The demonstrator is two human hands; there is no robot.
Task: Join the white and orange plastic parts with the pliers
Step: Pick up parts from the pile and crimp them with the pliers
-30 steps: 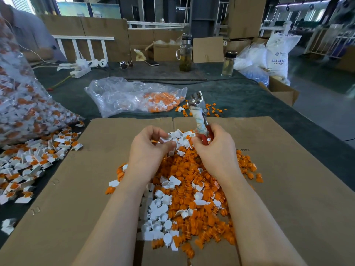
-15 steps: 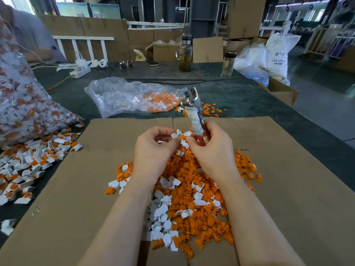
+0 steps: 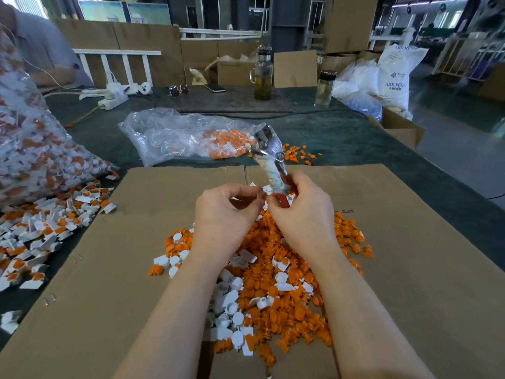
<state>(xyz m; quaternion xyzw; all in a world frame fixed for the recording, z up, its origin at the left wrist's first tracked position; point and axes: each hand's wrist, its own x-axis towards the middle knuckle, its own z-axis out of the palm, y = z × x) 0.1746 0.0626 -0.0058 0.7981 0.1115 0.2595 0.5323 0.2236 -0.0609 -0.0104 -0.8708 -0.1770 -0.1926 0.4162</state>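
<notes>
Hands have risen since one second ago: both were low on the heap then, and now they are lifted above its far edge, close together. The pliers (image 3: 269, 157) have come up with them and stand more upright, metal head on top. The right hand (image 3: 302, 212) grips the red handles with curled fingers. The left hand (image 3: 222, 214) pinches a small white part (image 3: 266, 189) between thumb and fingertips, just beside the right hand; whether an orange piece is already in it I cannot tell.

Two hands, one pair of pliers. The loose parts (image 3: 273, 285), orange and white, are too many to count; they lie in one heap on the cardboard sheet (image 3: 410, 269), partly hidden under both forearms.

On the left of the counter (image 3: 341, 132) lies a spread of joined pieces (image 3: 46, 222), and behind it one big clear sack (image 3: 32, 149) of the same. Beyond the cardboard rests one flat plastic bag (image 3: 185, 135) with orange parts inside, which the head of the pliers partly covers. Two glass bottles (image 3: 263, 73) stand at the far edge. Another person's sleeve (image 3: 41, 47) is visible at upper left.
</notes>
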